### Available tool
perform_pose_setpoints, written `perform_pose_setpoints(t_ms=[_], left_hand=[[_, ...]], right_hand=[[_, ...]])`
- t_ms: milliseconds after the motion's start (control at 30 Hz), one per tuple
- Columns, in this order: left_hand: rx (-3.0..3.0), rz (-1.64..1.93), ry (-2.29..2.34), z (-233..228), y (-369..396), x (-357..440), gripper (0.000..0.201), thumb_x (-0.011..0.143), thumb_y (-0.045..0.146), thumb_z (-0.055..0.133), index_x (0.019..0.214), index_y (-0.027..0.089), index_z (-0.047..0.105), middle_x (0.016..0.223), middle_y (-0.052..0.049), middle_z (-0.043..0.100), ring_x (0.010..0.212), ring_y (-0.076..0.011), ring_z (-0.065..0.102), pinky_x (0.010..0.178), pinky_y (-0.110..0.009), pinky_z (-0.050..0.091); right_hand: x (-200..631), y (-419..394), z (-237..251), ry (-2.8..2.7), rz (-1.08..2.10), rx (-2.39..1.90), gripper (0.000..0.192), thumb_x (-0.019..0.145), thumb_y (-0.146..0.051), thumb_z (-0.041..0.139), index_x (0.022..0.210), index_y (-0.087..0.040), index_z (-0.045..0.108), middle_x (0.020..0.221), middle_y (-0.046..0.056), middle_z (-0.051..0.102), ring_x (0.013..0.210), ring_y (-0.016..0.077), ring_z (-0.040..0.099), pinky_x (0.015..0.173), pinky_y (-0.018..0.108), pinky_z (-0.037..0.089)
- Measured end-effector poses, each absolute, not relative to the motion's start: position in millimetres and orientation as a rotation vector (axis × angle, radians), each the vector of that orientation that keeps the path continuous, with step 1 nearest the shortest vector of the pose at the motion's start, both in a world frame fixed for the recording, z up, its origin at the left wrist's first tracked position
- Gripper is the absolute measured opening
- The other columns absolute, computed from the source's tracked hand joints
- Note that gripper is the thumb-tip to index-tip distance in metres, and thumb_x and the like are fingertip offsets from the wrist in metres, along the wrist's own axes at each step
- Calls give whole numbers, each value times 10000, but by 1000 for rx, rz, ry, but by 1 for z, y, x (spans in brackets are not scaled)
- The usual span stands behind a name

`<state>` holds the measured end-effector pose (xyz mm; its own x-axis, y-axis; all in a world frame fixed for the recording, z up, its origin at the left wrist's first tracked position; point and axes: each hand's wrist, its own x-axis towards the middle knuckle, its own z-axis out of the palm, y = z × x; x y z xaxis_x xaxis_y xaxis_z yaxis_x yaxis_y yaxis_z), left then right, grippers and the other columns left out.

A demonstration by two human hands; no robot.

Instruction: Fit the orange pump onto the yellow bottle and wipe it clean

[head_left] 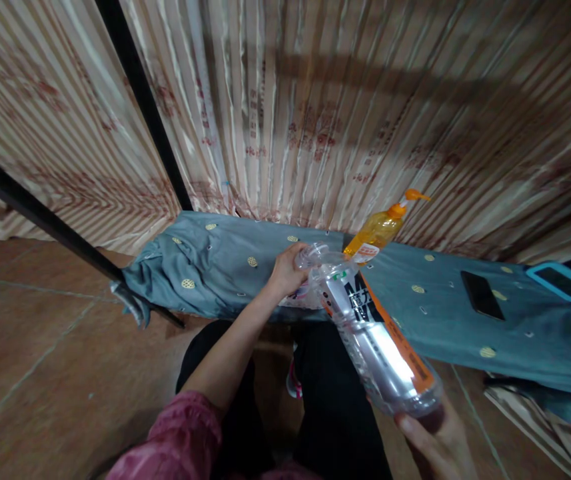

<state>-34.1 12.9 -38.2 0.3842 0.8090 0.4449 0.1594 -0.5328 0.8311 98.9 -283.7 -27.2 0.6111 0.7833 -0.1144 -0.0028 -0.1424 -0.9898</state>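
Note:
A large clear plastic bottle (370,327) with a silver, black and orange label slants across in front of me, its top toward the upper left. My right hand (438,437) grips it at the base. At its upper end, my left hand (285,270) is closed round a clear plastic piece (312,255), whose exact kind I cannot make out. Below my left hand, partly hidden by the bottle, is a clear item with pinkish print (301,299). Just behind stands a pump bottle (378,230) of orange-yellow liquid with an orange pump head.
A grey-green cloth with yellow pineapple prints covers the narrow bench (215,267). To the right lie a black phone (482,295) and a blue-framed device (564,281). A striped curtain (315,120) hangs behind, with dark metal poles (148,100) at the left.

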Motion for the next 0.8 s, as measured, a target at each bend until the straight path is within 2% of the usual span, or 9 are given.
perform_pose_setpoints(t_ms=[167,300,400,667,800], left_hand=[[1890,1126,855,-38,13,-32,307,762,364,730,983,168,647,925,-47,703,893,-206,656,827,-305,512],[1830,1146,850,-41,14,-30,353,765,419,724,1000,169,643,941,-58,708,893,-205,660,829,-310,528],[1811,1148,854,-43,14,-30,380,758,453,729,987,162,644,947,-72,711,890,-210,667,836,-322,539],[1822,1151,869,-41,14,-31,379,760,481,718,957,166,645,908,-63,704,848,-207,667,803,-332,547],[1820,1175,866,-42,14,-30,395,757,474,729,974,156,643,915,-66,701,853,-202,664,815,-327,540]], right_hand=[[99,-276,-25,-600,802,-1476,652,604,-471,868,1183,-285,632,1116,42,758,1027,290,704,866,343,555],[105,-274,-25,-683,863,-1503,670,608,-461,860,1208,-273,628,1112,68,770,1031,340,713,851,390,581],[102,-273,-25,-629,836,-1519,717,673,-544,796,1296,-274,566,1186,81,742,1101,357,683,918,429,554],[101,-269,-32,-534,926,-1416,720,644,-525,829,1270,-288,562,1118,65,759,1031,324,706,869,401,555],[103,-270,-35,-496,918,-1414,733,618,-518,846,1258,-277,585,1117,60,754,1046,316,695,893,392,534]])
